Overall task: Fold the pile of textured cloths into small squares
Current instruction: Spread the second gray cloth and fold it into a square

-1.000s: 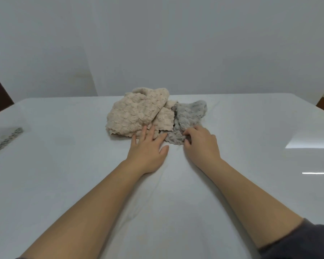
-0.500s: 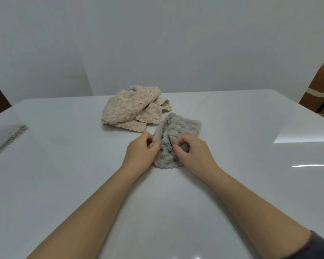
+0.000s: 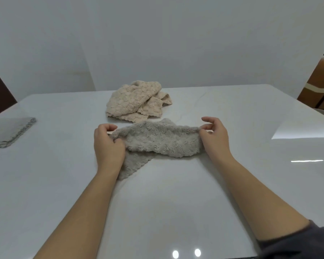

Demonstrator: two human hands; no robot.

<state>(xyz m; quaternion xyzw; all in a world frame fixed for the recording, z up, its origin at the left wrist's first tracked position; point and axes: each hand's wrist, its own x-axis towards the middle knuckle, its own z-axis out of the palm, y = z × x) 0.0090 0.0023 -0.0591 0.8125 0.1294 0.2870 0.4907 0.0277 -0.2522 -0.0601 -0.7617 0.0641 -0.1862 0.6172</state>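
Observation:
A grey textured cloth (image 3: 157,141) is stretched sideways between my two hands, just above the white table (image 3: 176,193). My left hand (image 3: 107,146) pinches its left end, and a loose corner hangs down below that hand. At the right end, my right hand (image 3: 214,137) pinches the cloth with thumb and fingers while the index finger sticks out. Behind the grey cloth lies a crumpled pile of beige textured cloths (image 3: 137,101).
A folded grey cloth (image 3: 7,131) lies flat at the table's left edge. A brown chair (image 3: 320,86) stands beyond the right corner. A plain white wall rises behind the table.
The grey cloth left the pile, came toward me and got bunched between both hands. My hands have since moved apart, spreading it sideways.

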